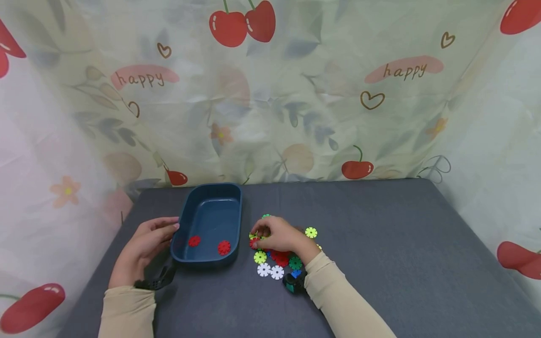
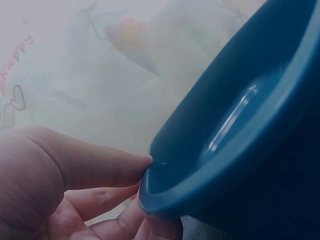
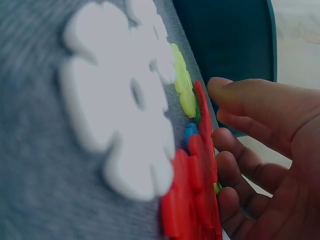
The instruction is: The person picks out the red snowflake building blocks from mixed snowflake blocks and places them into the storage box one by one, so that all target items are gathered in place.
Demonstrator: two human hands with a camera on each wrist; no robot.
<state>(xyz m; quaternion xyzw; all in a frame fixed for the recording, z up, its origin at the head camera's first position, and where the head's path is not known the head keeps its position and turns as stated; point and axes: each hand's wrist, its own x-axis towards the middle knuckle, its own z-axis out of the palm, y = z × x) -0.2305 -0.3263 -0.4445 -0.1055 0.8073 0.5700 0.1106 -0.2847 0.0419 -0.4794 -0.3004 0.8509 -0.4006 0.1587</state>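
On the left, a blue plastic bin (image 1: 181, 256) stands with two red snowflake discs (image 1: 224, 248) inside, near its front end. My left hand (image 1: 148, 244) pinches the bin's left rim; in the left wrist view the thumb lies on the rim's edge with the fingers below. To the bin's right, my right hand (image 1: 279, 234) is over a pile of snowflake discs, fingers loosely bent and thumb apart from them. Its fingertips are at a red disc (image 1: 254, 242). Close by in the right wrist view are more red discs (image 3: 182, 195) and a white disc (image 3: 100, 100).
Around the pile lie white discs (image 1: 270, 271), yellow-green discs (image 1: 259, 257), a dark green disc (image 1: 295, 262) and a blue disc (image 1: 296, 273). One yellow-green disc (image 1: 311, 232) sits to the right. A grey cloth covers the table (image 1: 401, 234); a printed curtain (image 1: 270, 117) hangs behind.
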